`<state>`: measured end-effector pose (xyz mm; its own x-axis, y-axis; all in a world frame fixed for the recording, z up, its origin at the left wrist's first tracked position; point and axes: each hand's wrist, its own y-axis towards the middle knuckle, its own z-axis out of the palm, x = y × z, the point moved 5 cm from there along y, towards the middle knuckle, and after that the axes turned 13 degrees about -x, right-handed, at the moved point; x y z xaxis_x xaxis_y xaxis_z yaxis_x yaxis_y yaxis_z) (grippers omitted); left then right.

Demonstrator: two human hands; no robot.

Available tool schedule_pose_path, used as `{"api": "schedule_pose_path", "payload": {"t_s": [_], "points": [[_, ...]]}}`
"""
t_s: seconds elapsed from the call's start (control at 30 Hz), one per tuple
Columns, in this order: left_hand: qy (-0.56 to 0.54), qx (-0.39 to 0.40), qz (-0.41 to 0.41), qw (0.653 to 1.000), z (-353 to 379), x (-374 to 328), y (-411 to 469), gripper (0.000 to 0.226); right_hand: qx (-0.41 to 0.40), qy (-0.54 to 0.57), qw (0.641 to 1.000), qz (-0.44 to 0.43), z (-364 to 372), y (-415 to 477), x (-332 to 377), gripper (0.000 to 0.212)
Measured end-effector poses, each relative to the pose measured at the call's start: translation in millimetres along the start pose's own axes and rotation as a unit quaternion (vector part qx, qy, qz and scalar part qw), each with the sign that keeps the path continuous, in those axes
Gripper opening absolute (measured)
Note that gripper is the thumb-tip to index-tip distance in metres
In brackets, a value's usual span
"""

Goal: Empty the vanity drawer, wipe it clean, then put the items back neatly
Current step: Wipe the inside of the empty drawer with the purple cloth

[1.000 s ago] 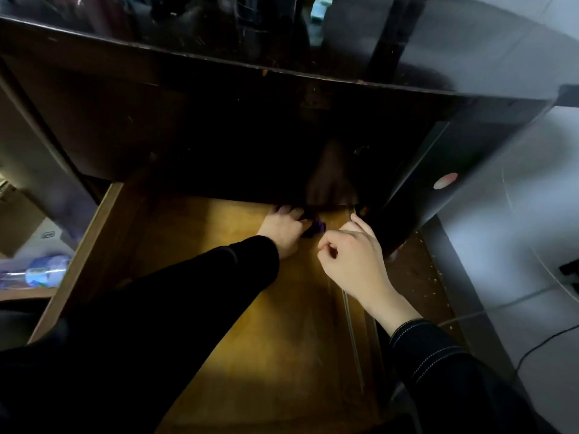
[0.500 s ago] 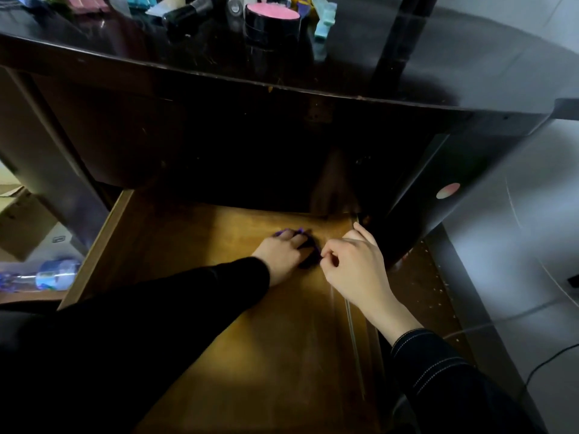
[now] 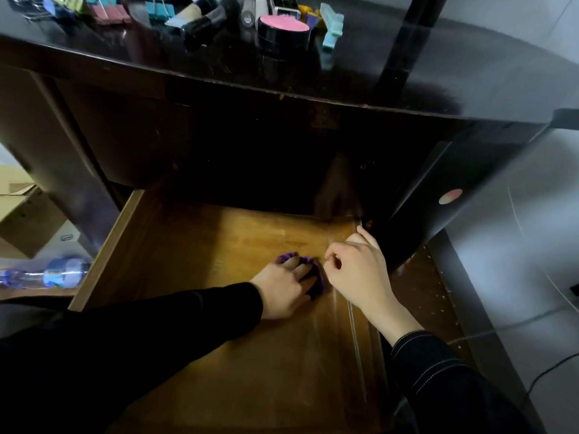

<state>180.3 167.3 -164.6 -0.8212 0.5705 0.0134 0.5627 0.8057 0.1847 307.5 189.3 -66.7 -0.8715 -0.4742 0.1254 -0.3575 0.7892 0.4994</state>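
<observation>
The back of the drawer (image 3: 108,249) runs into deep shadow under the counter (image 3: 407,73), so its rear wall and far corners are hard to make out. Most of the purple cloth (image 3: 319,278) is covered by the left hand (image 3: 283,291). Only a ruffled edge shows beyond the fingertips and along the right side of the fingers. Both forearms are in dark sleeves, and the lower edge of the view cuts off the drawer's front. The heap of small things on the counter is clipped by the top edge and blurred. A black jar with a pink lid (image 3: 283,28), a pale teal clip (image 3: 332,23) and some coloured binder clips (image 3: 108,10) can be told apart.

The drawer is pulled out below the counter. Its floor is bare golden-brown wood with streaky, shiny patches, lit in the middle and dark at the sides. The cloth lies on that floor right of centre, near the right wall. The left hand lies over it with fingers spread and fairly flat, pressing it down. The right hand (image 3: 360,270) sits just beside the cloth at the drawer's right wall. Its fingers are curled inward, thumb against forefinger. It may be pinching something thin, but I cannot tell.

A clear plastic bottle (image 3: 47,274) lies on its side to the left of the drawer.
</observation>
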Motion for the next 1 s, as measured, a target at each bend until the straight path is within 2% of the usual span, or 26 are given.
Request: {"api": "schedule_pose_path", "payload": {"t_s": [0.1,0.27,0.37,0.47,0.6,0.7,0.77,0.87,1.0], "points": [[0.012,0.014,0.005,1.000,4.1,10.4,12.6,0.053,0.003,0.002,1.000,0.004,0.8,-0.4,-0.9,0.015],[0.029,-0.004,-0.105,0.994,3.7,24.6,86.2,0.046,0.001,0.014,1.000,0.012,2.6,-0.1,-3.0,0.011],[0.008,-0.011,-0.127,0.992,2.2,28.2,101.8,0.035,-0.001,0.017,1.000,0.010,4.4,0.0,-4.1,0.012],[0.023,-0.009,-0.085,0.996,-1.0,28.8,90.7,0.041,-0.005,0.016,1.000,0.007,4.2,0.5,-3.2,0.013],[0.006,0.058,-0.003,0.998,-10.6,9.5,54.5,0.040,0.003,0.001,1.000,-0.001,4.6,-0.6,-3.1,0.015],[-0.022,0.034,0.077,0.996,-10.5,-10.8,19.8,0.039,-0.005,-0.005,1.000,-0.010,4.4,-1.1,-1.7,0.015],[-0.030,0.021,0.086,0.996,-7.0,-10.5,16.2,0.041,-0.008,-0.001,1.000,-0.007,4.8,-1.6,-2.2,0.014],[0.009,0.036,0.024,0.999,-6.1,7.7,46.6,0.042,-0.007,0.003,1.000,-0.004,5.9,-1.7,-3.9,0.014],[0.016,0.007,-0.068,0.998,-3.3,26.7,86.3,0.050,-0.004,0.015,1.000,0.002,7.3,-2.1,-6.7,0.015]]}}
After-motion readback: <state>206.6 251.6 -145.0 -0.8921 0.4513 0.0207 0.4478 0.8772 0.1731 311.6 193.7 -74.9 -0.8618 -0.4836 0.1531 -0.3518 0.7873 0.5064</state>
